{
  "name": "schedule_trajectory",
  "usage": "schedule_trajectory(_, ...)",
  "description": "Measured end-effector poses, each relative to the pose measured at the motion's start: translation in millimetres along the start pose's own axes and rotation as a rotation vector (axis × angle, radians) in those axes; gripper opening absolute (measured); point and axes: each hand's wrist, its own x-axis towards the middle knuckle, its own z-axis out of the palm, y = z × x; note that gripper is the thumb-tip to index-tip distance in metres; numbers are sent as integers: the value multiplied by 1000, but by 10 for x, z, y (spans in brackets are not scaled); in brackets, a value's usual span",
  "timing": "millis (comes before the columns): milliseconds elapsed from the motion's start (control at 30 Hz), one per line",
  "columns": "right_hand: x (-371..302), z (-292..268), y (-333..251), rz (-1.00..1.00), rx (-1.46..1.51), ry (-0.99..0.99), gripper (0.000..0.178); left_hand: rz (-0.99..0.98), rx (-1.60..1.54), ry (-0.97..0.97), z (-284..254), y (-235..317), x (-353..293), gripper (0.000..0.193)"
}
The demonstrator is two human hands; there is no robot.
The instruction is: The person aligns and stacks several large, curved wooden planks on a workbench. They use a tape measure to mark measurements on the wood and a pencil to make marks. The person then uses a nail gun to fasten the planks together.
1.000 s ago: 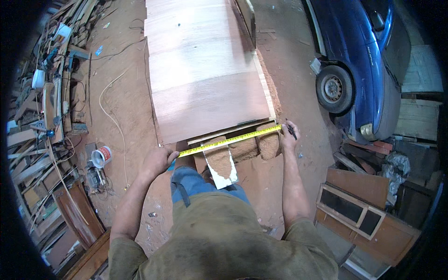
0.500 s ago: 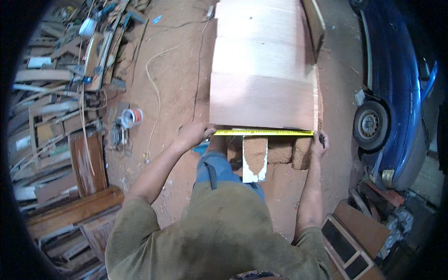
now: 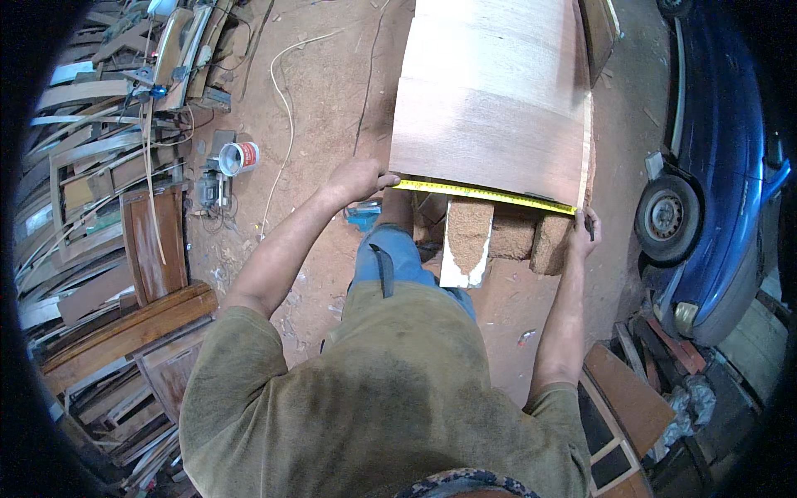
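Observation:
A yellow tape measure blade [image 3: 490, 195] is stretched along the near edge of a large pale plywood panel [image 3: 490, 116]. My left hand [image 3: 359, 181] is closed on the blade's left end, by the panel's left corner. At the other end, beside the right corner, my right hand [image 3: 584, 232] pinches the blade. A small dark object [image 3: 590, 226] shows at the right hand's fingers; its kind is unclear. Below the tape, a white-edged block [image 3: 467, 241] topped with sawdust juts out toward me.
A blue car [image 3: 722, 166] stands along the right. Piled wood scraps [image 3: 91, 183] fill the left side. A white bucket [image 3: 239, 158] lies tipped near a power tool [image 3: 209, 189], and a pale cord [image 3: 286, 108] runs over the dirt floor. Boards lean at lower right.
The whole view has shifted and turned slightly, so the panel and tape sit higher and slant down to the right. Both hands still hold the tape at the panel's corners.

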Motion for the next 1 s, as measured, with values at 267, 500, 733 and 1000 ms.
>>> schedule_trajectory(267,-12,-28,-52,-53,-25,-13,25,7,44,-40,55,-27,77,45)
schedule_trajectory(500,20,-45,-547,-91,79,45,26,27,-76,-15,-383,62,-167,49)
schedule_trajectory(733,20,446,-731,-75,-178,-20,21,69,40,-1,-618,-145,166,56)
schedule_trajectory(1000,41,436,-835,-120,-307,-66,23,39,-57,-209,-553,-385,332,55)
